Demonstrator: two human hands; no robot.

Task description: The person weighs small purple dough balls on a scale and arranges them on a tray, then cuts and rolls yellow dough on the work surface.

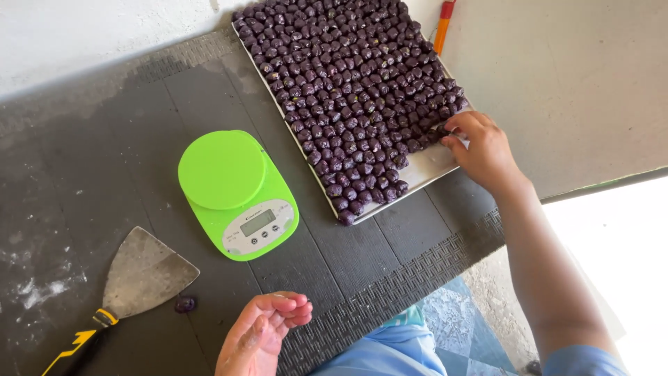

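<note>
While the left hand (261, 334) waits nearest the camera, palm up and fingers loosely curled with nothing in it, one dark purple ball (185, 303) lies on the mat just beside the blade of a wide metal scraper (142, 273), whose yellow-and-black handle runs off toward the lower left corner. A little farther on stands a bright green kitchen scale (236, 193), its round platform bare. Beyond that, the right hand (481, 150) reaches across to the near right corner of a metal tray (435, 170), fingertips bent down among the last balls of a row; whether it pinches one or only touches them cannot be told from this angle. Judging by the tray, the work looks nearly finished: rows of purple balls (348, 83) cover almost all of it, and only a pale strip along the near right edge shows free. The single ball by the scraper seems to be what is left outside the tray.

Everything rests on a dark rubber mat (83, 174) with a woven-pattern border, dusted white in patches at the left. Past the tray leans an orange-handled tool (444, 28) against a pale wall (570, 76). Patterned floor tile (459, 327) shows below the mat's edge, and strong daylight floods in at the right
</note>
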